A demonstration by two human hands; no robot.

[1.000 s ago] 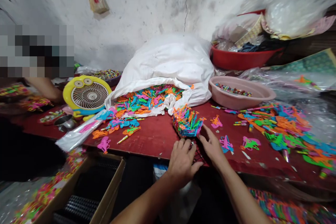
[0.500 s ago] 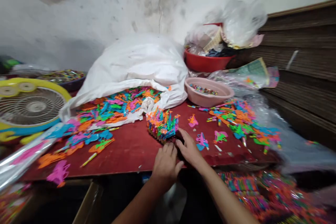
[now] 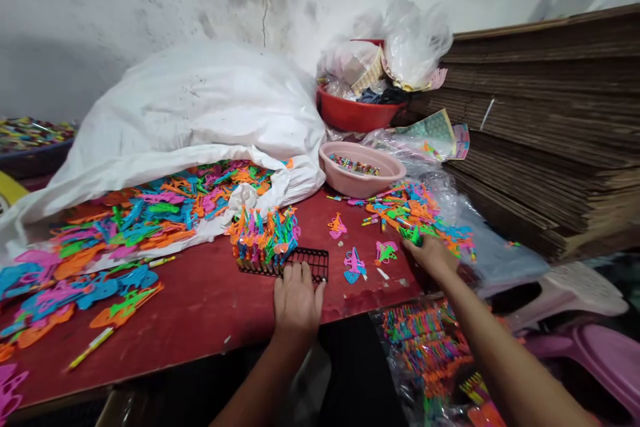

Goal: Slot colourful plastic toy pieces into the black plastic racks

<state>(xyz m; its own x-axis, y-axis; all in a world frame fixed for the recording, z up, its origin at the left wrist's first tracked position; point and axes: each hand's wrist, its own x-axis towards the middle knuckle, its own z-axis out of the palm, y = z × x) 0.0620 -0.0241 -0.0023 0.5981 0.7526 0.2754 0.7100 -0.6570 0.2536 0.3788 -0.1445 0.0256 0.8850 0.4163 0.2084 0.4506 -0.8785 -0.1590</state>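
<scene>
Steady the black rack (image 3: pixel 314 261) with the left hand (image 3: pixel 297 300), using light, even pressure to prevent sliding. With the right hand (image 3: pixel 434 257), separate tangled pieces in the pile (image 3: pixel 423 203) 1 at a time. Left fingers lie extended over the rack's near edge; grip cannot be confirmed. Right fingers meet a green piece (image 3: pixel 411 234); closure is hidden. The rack sits mid-table: multicoloured pieces (image 3: pixel 265 233) stand upright at left, with lattice exposed at right.

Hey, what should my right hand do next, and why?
Probably pick up a plastic piece: your right hand is at the colorful pile, while your left hand rests at the black lattice rack, whose right end has bare slots.
</scene>
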